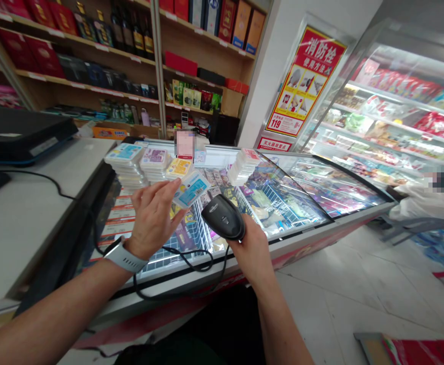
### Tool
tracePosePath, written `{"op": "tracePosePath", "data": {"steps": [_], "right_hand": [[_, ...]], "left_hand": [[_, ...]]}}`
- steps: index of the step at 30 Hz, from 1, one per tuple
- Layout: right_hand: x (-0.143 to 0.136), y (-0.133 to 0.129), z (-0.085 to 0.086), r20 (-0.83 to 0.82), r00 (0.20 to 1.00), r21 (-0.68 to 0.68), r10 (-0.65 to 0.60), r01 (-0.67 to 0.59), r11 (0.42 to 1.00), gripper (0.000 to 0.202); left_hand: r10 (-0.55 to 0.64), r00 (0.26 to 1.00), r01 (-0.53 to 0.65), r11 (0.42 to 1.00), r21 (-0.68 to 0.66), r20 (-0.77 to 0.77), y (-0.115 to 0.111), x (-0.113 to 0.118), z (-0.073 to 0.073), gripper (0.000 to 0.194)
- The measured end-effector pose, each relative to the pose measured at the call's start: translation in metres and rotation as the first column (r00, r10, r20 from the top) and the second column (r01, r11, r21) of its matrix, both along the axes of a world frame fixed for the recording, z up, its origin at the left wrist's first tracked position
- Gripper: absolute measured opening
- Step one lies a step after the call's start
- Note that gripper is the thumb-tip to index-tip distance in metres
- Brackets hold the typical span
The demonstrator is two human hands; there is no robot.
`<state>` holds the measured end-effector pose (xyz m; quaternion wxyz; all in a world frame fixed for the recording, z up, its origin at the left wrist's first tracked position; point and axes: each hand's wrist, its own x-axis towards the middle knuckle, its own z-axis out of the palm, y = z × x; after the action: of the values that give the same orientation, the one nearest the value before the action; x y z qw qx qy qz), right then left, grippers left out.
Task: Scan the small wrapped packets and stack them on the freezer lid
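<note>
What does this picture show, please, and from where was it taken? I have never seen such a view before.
There is no machine arm here: a camera worn on a person's head looks forward and down, so both bare arms are the wearer's own. The right hand grips a rounded black plastic handheld scanner. The left hand holds a flat, blue-and-white labelled plastic pack. Beyond, on the white-framed, glass-topped freezer, stand stacks of similar plastic packs, with blue, purple, yellow or reddish labels.

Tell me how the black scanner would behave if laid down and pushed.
The black scanner looks hard-shelled, so probably stiff. Its rounded form may rock or roll when pushed. The trailing cable, apparently its own, might tug it back.
</note>
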<state>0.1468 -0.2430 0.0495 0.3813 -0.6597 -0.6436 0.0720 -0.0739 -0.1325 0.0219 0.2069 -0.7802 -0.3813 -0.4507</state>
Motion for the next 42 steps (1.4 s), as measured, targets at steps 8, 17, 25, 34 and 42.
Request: {"op": "tracePosePath", "data": {"steps": [8, 17, 25, 34, 42], "right_hand": [[0.002, -0.001, 0.0, 0.002, 1.0, -0.014, -0.012, 0.012, 1.0, 0.012], [0.003, -0.001, -0.001, 0.006, 1.0, -0.006, -0.016, 0.016, 1.0, 0.014], [0.011, -0.005, -0.007, -0.035, 0.999, 0.016, -0.033, 0.034, 0.999, 0.016], [0.021, -0.015, -0.005, -0.11, 0.993, 0.027, -0.039, 0.043, 0.999, 0.017], [0.035, -0.025, -0.001, -0.154, 0.982, 0.082, -0.112, 0.125, 0.989, 0.013]], "left_hand": [[-0.016, 1.0, 0.016, 1.0, -0.003, 0.017, 0.001, 0.002, -0.003, 0.075], [-0.032, 0.999, 0.033, 0.999, -0.025, 0.028, 0.002, 0.002, -0.007, 0.078], [0.109, 0.993, -0.105, 0.99, -0.096, 0.044, 0.018, -0.004, 0.01, 0.08], [0.219, 0.967, -0.241, 0.95, -0.199, -0.129, 0.068, 0.011, 0.044, 0.053], [0.156, 0.981, -0.176, 0.966, -0.191, -0.116, 0.072, 0.022, 0.041, 0.053]]}}
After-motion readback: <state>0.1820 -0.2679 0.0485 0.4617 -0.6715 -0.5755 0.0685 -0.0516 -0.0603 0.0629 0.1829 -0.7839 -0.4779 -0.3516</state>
